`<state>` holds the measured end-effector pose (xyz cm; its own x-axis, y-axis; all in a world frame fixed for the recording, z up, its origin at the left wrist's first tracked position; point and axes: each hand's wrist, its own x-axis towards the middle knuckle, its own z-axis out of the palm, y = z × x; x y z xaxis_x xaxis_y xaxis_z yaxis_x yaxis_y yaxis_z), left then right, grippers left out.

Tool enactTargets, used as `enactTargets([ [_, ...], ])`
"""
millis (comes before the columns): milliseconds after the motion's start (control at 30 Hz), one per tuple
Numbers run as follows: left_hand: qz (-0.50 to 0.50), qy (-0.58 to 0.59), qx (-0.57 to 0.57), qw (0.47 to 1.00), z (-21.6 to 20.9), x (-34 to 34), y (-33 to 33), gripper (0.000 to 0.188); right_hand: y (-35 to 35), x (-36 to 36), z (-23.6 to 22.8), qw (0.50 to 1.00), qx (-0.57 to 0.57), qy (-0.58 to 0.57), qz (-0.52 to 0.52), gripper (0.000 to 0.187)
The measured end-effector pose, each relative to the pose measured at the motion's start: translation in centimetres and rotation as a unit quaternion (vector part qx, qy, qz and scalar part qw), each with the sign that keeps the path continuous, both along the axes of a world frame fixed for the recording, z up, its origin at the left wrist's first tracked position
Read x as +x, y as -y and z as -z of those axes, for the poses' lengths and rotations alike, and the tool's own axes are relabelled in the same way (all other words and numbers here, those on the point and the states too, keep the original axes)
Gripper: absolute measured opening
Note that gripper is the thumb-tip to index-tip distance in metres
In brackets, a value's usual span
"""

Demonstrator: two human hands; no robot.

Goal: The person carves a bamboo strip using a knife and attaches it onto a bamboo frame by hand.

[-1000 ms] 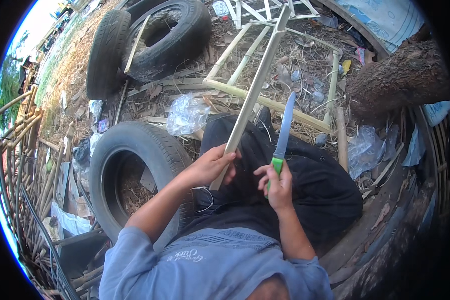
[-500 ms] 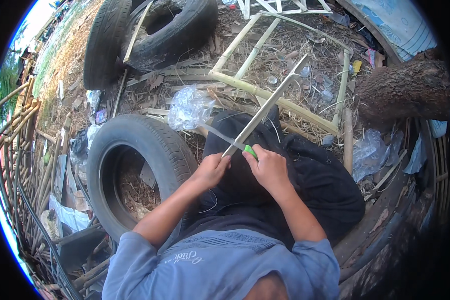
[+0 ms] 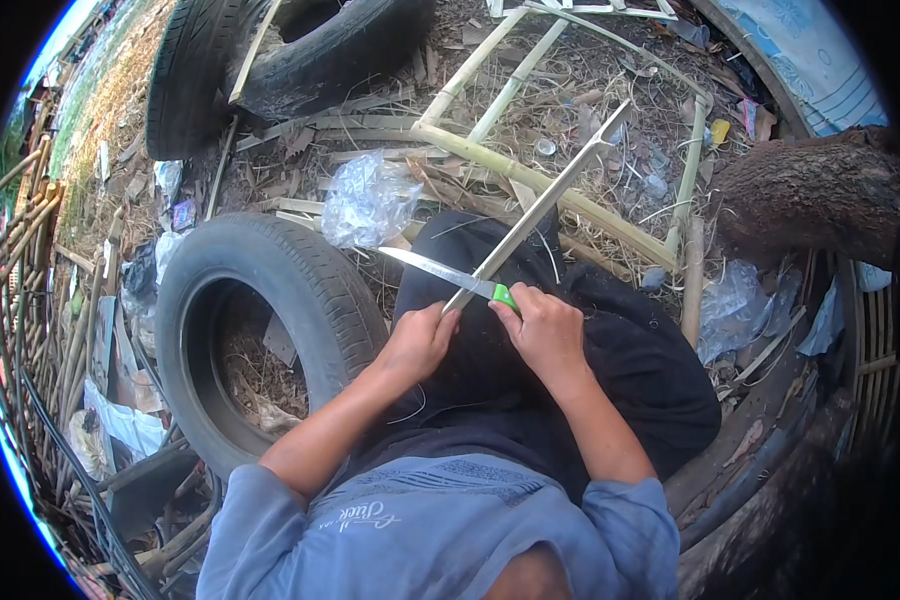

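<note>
My left hand point(image 3: 422, 342) is closed around the near end of a split bamboo strip point(image 3: 545, 205). The strip slants up to the far right over my dark-trousered legs, and its far tip is forked. My right hand point(image 3: 543, 325) grips the green handle of a knife point(image 3: 435, 265). Its pale blade points left and crosses the strip just beyond my left hand, apparently touching it. Only a short part of the green handle shows, as my fingers cover the rest.
A tyre point(image 3: 185, 345) stands at my left, with more tyres point(image 3: 340, 65) farther off. Ahead lies a bamboo frame point(image 3: 540, 180). Crumpled clear plastic point(image 3: 370, 200) sits near my knee. A thick trunk point(image 3: 810, 195) is at the right, and bamboo poles point(image 3: 30, 240) line the left side.
The knife blade, blurred before, now shows sharply and lies a little lower against the strip. Both hands keep their grip and have barely moved. The view has shifted slightly.
</note>
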<state>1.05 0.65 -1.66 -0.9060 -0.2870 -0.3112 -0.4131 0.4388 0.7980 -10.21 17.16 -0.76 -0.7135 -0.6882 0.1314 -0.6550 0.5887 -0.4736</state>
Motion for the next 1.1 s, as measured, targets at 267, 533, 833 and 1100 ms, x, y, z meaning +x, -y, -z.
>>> enactTargets([
  [267,0.003,0.003,-0.017,1.000,-0.2,0.0,0.0,0.030,-0.2,-0.4,0.4,1.000,0.001,-0.012,-0.001,0.032],
  [533,0.011,0.001,-0.008,1.000,-0.4,0.0,0.3,0.025,-6.0,-8.1,-1.4,0.976,0.070,-0.071,0.193,0.034],
  [833,0.025,0.022,-0.010,0.999,-1.1,-0.3,-0.7,0.023,-1.4,-2.4,0.5,0.998,-0.021,0.055,0.011,0.030],
  [1100,-0.003,0.040,-0.022,0.999,0.1,-0.5,-0.7,0.026,-5.4,-12.3,2.7,0.984,0.039,-0.051,0.169,0.032],
])
